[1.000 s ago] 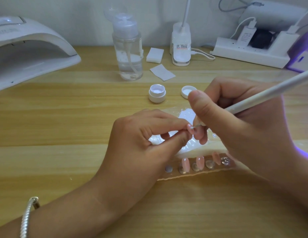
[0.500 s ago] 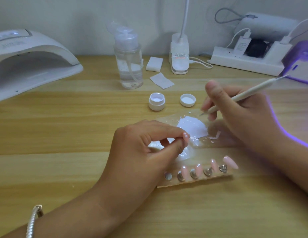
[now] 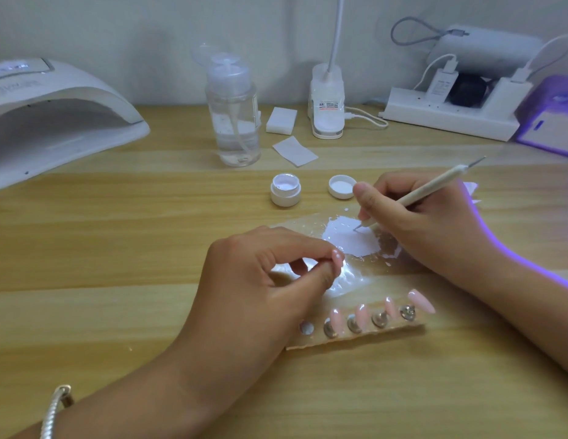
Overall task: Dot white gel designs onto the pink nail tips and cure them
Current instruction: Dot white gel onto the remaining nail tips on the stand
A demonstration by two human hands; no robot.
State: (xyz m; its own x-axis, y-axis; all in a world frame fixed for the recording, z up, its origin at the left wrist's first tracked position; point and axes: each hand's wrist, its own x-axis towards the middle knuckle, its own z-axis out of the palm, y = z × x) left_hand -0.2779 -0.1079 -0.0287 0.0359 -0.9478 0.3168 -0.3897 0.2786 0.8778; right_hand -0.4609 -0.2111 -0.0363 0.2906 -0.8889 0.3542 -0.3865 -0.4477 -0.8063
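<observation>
Four pink nail tips (image 3: 360, 312) stand on metal studs along a tan strip (image 3: 355, 339) on the counter (image 3: 118, 248). The left hand (image 3: 260, 286) pinches a fifth tip (image 3: 432, 257), bearing white dots, between thumb and forefinger beside a clear palette sheet (image 3: 346, 280). The right hand (image 3: 422, 223) grips a dotting tool (image 3: 428, 189) like a pen, its point touching the white gel puddle (image 3: 352, 240) on that sheet. Behind sit an open gel pot (image 3: 286, 194), its lid (image 3: 341, 186), and a white curing lamp (image 3: 64, 122) far left.
</observation>
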